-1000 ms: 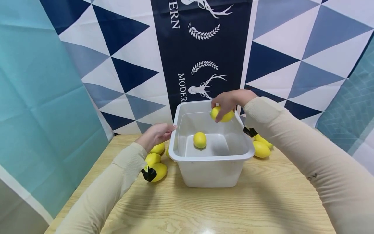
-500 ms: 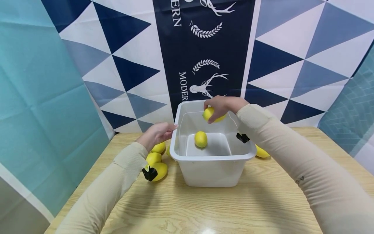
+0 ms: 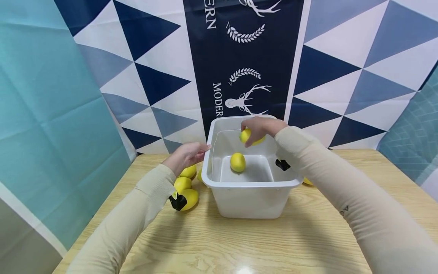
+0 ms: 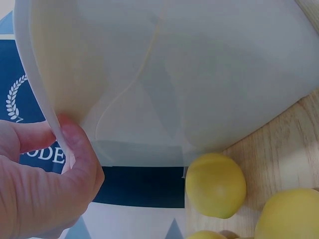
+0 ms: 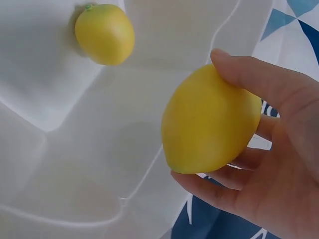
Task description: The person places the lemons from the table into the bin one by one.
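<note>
The lemon (image 5: 212, 122) is in the right hand (image 3: 261, 129), pinched between the thumb on one side and the bent fingers on the other, with much of its yellow skin showing between them. It is held over the bin (image 3: 249, 201), toward the back wall and apart from the floor; how far it is below the rim cannot be told. A second lemon (image 3: 237, 162) lies on the bin's floor, left of the middle, with a greenish tip showing in the right wrist view. The bin is pale, upright and open at the top. At its left side, the left hand (image 3: 189, 154) pinches the rim (image 4: 35, 74), thumb on one side and a bent finger on the other. Below that hand, outside the bin, several lemons (image 3: 183, 184) lie grouped on the table (image 3: 212, 243), some partly hidden by the wrist and its black mount (image 3: 178, 202). To the right of the bin, another lemon (image 3: 307, 182) shows only in part past the right sleeve (image 3: 356, 198). The table has a light wood grain. Behind it hangs a cloth (image 3: 159, 102) of blue and white triangles, with a dark panel (image 3: 205, 64) bearing white stags, sprigs and lettering; a teal sheet (image 3: 41, 114) covers the left side.
</note>
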Demonstrator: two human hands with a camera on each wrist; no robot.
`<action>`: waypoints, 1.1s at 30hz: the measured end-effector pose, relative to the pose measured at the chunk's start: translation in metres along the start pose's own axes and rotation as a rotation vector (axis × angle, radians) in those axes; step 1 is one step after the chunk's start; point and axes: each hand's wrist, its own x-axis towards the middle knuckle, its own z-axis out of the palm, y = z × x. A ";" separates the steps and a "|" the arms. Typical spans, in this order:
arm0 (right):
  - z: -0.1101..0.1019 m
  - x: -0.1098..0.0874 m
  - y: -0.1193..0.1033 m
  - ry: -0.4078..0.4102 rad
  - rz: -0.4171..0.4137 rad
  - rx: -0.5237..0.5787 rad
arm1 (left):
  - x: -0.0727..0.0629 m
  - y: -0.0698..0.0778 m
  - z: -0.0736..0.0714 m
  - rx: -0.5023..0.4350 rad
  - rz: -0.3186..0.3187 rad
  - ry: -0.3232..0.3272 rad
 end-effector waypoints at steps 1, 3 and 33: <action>0.002 0.001 0.000 -0.012 0.002 -0.002 | 0.000 0.000 0.000 0.000 0.001 0.002; 0.007 0.003 0.002 -0.039 0.011 -0.012 | 0.002 -0.001 0.001 -0.001 0.000 0.004; -0.018 -0.034 -0.017 -0.116 -0.001 -0.106 | 0.005 0.001 0.000 -0.046 0.004 0.017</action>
